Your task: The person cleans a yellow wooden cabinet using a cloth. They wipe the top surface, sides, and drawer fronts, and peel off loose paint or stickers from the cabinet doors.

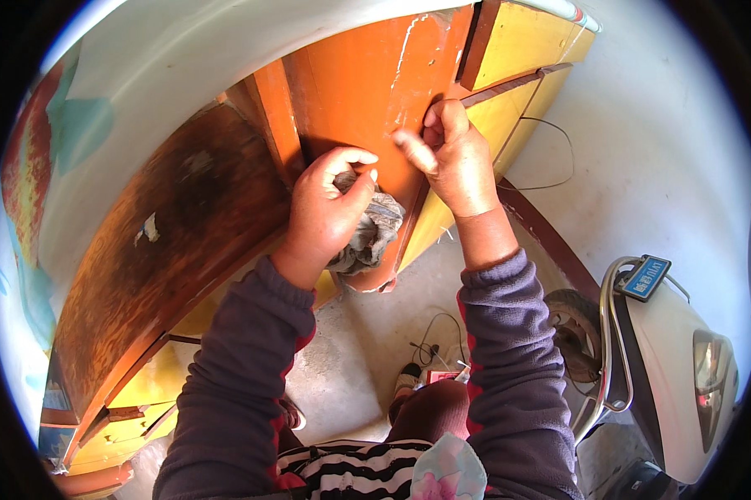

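My left hand point(325, 209) is over a crumpled grey-brown cloth point(375, 228) that lies on the orange-painted wooden surface point(357, 81). Its thumb and index fingertips are a little apart, with nothing visible between them; the other fingers are hidden. To the right, my right hand point(452, 153) is above the right edge of the same surface. The fingers there are curled and the thumb stands away from them, slightly blurred. Whether anything thin lies inside those curled fingers cannot be seen.
Yellow drawer fronts point(525, 47) adjoin the orange surface on the right. At left stands a worn brown wooden top point(169, 206). A white scooter point(669, 375) with a metal guard is at right. A thin wire point(572, 150) loops against the wall; a cord point(435, 319) lies on the floor.
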`<state>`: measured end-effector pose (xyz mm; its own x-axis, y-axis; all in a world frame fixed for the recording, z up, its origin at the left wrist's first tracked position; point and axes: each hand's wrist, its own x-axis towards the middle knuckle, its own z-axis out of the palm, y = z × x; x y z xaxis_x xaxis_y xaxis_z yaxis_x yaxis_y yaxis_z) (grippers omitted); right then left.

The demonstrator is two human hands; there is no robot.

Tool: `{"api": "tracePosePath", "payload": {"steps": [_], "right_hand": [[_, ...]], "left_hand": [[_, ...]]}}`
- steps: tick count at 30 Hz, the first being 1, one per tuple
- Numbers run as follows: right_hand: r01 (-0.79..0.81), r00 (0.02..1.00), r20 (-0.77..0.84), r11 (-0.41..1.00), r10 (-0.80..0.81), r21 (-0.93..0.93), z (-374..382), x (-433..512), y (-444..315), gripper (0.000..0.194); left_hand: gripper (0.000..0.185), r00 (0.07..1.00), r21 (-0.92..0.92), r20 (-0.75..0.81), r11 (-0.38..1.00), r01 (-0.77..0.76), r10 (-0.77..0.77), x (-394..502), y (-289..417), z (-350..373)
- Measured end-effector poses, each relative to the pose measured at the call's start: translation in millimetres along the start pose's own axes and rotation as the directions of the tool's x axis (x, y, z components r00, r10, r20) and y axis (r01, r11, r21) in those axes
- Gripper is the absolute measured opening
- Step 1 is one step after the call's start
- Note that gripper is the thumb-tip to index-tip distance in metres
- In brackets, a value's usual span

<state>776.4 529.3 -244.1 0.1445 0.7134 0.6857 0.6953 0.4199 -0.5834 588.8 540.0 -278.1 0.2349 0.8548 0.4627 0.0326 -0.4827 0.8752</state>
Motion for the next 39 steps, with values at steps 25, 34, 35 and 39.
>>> {"api": "tracePosePath", "payload": {"steps": [25, 34, 35, 39], "right_hand": [[-0.027, 0.991, -0.108, 0.917, 0.077, 0.399, 14, -9, 6, 0.019], [-0.408, 0.835, 0.179, 0.367, 0.52, 0.836, 40, -39, 8, 0.017], [-0.404, 0.839, 0.188, 0.353, 0.51, 0.844, 39, -37, 8, 0.017], [-0.361, 0.851, 0.162, 0.33, 0.5, 0.872, 41, -37, 7, 0.016]], "left_hand": [[0.023, 0.98, 0.103, -0.026, 0.975, -0.195, 0.199, 9, 10, 6], [0.025, 0.981, 0.149, 0.027, 0.969, -0.196, 0.194, 8, 10, 0], [0.026, 0.98, 0.153, 0.023, 0.968, -0.2, 0.199, 8, 11, 0], [0.023, 0.981, 0.156, -0.005, 0.969, -0.19, 0.193, 9, 9, 3]]}}
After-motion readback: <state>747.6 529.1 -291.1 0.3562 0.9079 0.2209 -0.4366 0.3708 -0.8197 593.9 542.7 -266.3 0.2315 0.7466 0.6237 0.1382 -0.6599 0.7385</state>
